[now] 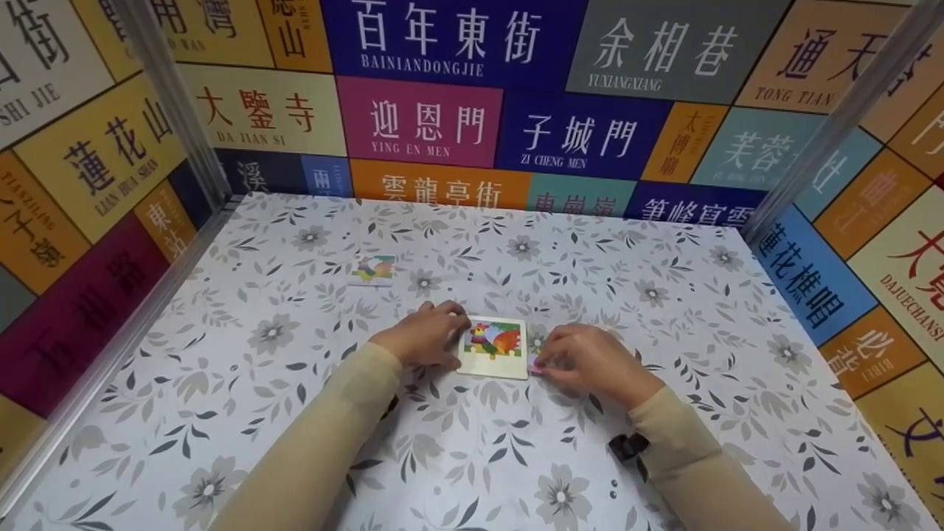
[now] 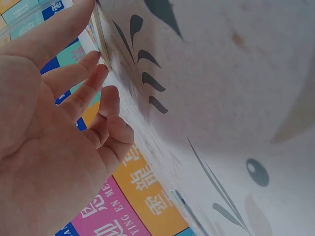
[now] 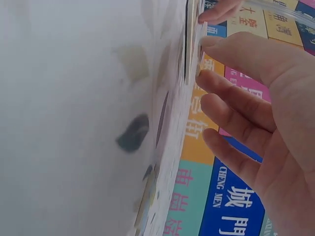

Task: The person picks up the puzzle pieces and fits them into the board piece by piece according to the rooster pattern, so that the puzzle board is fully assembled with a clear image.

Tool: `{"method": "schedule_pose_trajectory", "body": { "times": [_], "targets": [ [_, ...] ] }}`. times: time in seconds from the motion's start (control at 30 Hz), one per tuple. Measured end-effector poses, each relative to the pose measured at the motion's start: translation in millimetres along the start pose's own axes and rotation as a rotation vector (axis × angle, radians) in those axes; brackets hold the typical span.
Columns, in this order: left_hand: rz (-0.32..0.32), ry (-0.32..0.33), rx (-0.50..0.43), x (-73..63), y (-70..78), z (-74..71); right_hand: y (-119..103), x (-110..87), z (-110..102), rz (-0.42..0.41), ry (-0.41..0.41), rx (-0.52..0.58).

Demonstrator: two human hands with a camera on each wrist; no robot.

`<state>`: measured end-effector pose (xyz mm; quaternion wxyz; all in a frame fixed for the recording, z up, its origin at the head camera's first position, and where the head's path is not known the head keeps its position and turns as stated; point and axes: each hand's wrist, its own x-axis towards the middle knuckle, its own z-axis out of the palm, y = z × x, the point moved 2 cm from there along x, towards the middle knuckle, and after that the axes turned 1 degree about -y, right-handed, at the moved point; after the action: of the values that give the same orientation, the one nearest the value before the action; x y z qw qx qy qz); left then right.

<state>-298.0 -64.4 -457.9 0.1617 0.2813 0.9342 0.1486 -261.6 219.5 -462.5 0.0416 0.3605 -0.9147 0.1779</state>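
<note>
A small white-framed jigsaw board [image 1: 493, 366] lies on the patterned cloth, showing a partly assembled colourful rooster picture with a pale bare strip along its lower part. My left hand [image 1: 424, 335] rests at its left side, thumb near the lower left corner and fingertips at the upper left. In the left wrist view, fingertips [image 2: 102, 69] touch the board's edge. To the right of the board, my right hand [image 1: 586, 361] pinches a small pinkish puzzle piece [image 1: 536, 366] between thumb and forefinger. Most of that piece is hidden by the fingers.
A small picture card [image 1: 375, 271] with similar colours lies farther back on the left. The floral cloth [image 1: 243, 413] covers the table. Panels with coloured place-name signs [image 1: 420, 122] stand along its back and sides.
</note>
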Motion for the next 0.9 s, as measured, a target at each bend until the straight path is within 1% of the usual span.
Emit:
{"method": "schedule_pose_trajectory", "body": {
  "times": [0.2,0.53,0.77,0.9],
  "targets": [
    [0.003,0.002,0.000,-0.6,0.1,-1.0,-11,10.2,5,-0.080,0.007,0.002],
    [-0.008,-0.004,-0.004,-0.9,-0.1,-0.1,-28,25.5,10,-0.095,0.021,0.013],
    [0.039,0.033,-0.001,-3.9,1.0,-1.5,-37,35.9,16,-0.111,0.004,0.013],
    [0.037,0.034,-0.005,-2.6,0.9,-0.9,-40,42.8,19,-0.129,-0.011,-0.001]
  ]
}}
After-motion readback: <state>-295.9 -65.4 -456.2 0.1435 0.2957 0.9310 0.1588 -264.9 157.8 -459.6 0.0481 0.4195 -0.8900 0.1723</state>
